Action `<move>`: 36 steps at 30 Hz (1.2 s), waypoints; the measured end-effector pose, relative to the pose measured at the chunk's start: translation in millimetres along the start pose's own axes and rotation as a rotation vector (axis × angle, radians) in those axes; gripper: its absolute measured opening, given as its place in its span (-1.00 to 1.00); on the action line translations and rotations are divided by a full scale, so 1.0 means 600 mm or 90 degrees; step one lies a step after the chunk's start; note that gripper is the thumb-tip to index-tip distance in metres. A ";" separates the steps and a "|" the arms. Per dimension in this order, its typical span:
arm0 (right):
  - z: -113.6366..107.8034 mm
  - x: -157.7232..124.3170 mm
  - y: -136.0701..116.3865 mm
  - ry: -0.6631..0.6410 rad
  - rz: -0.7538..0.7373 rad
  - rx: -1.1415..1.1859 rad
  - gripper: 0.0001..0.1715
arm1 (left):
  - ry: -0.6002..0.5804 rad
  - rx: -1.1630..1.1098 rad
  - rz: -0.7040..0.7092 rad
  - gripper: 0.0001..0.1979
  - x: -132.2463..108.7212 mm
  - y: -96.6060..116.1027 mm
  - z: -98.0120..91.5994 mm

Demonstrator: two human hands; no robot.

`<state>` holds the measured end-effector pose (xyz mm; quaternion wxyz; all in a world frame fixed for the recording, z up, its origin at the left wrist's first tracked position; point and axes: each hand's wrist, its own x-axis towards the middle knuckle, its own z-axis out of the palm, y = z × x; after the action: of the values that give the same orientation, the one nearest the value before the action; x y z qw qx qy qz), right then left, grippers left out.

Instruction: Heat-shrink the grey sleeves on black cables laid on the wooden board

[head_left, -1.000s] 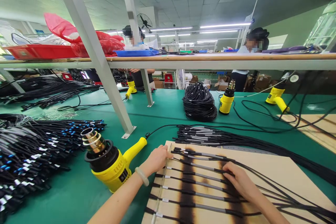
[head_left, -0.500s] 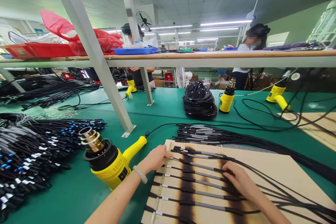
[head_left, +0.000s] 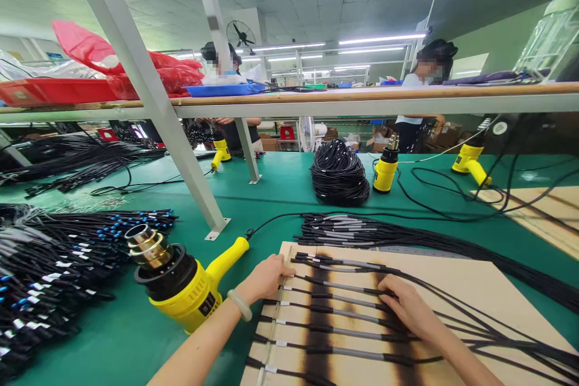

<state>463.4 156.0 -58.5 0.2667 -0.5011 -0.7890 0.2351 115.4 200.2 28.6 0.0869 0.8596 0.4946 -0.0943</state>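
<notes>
Several black cables with grey sleeve sections (head_left: pixel 355 334) lie side by side across a pale wooden board (head_left: pixel 456 271) with two dark scorched bands. At the board's upper left edge, my left hand (head_left: pixel 266 276) pinches the end of one cable. My right hand (head_left: pixel 404 304) has its fingers closed on the same cable, past its grey section. The white-labelled cable ends sit along a thin strip (head_left: pixel 266 354) on the board's left side. Left of my left arm, a yellow heat gun (head_left: pixel 185 295) stands with its metal nozzle pointing up.
Loose cables (head_left: pixel 344 232) lie behind the board, with a coiled black bundle (head_left: pixel 340 173) beyond. A large cable pile (head_left: pixel 40 277) covers the left. More heat guns (head_left: pixel 386 169) stand farther back. A slanted metal post (head_left: pixel 149 84) carries the shelf (head_left: pixel 289 110). Two people are across the bench.
The view has shifted slightly, so everything sits a little farther left. Both hands keep their places on the cable.
</notes>
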 end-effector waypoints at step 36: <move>-0.007 0.014 0.038 0.095 -0.028 -0.102 -0.71 | 0.100 0.062 -0.011 -0.75 0.038 0.052 0.001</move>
<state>478.3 172.7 -68.5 0.2890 -0.5197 -0.7938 0.1276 153.7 203.4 24.1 0.0051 0.8631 0.5023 -0.0514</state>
